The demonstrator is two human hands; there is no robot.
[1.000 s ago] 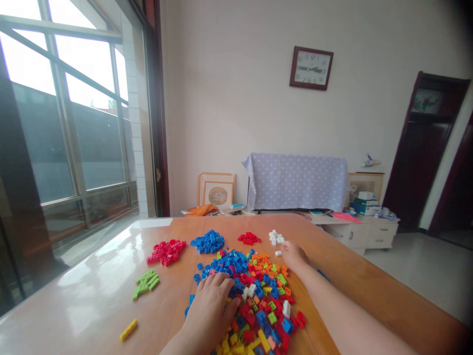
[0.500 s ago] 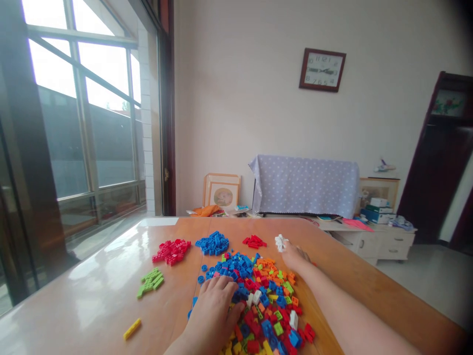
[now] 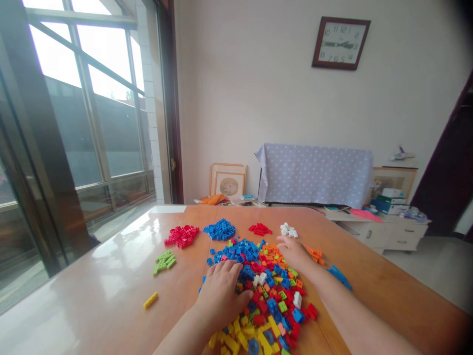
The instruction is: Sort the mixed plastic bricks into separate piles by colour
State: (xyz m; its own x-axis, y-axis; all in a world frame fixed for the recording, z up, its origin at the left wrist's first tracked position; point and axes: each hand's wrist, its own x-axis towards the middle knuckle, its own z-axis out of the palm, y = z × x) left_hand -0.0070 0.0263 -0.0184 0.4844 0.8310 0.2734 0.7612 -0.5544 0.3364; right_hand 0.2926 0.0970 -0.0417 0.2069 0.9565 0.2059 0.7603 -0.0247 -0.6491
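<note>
My left hand (image 3: 226, 291) lies on the left part of a large mixed pile of bricks (image 3: 271, 301), its fingers spread and nothing seen in them. My right hand (image 3: 292, 250) is over the table, beside the orange bricks at the pile's upper right edge and just below a small white heap (image 3: 288, 230). Its fingers are partly hidden, and whether they hold anything cannot be made out. Blue bricks (image 3: 244, 250) lie at the top of the mixed pile, yellow ones (image 3: 238, 335) at its bottom.
On the wooden table (image 3: 111, 291) are heaps of pinkish-red (image 3: 181, 236), blue (image 3: 219, 230), red (image 3: 260, 229) and green bricks (image 3: 164, 262), plus a yellow piece (image 3: 151, 300). Right of my right hand lie orange (image 3: 315, 255) and blue bricks (image 3: 339, 277).
My right hand has drawn back from the white heap toward the mixed pile, uncovering the orange and blue bricks at the right. The camera view has shifted. My left hand stays on the pile.
</note>
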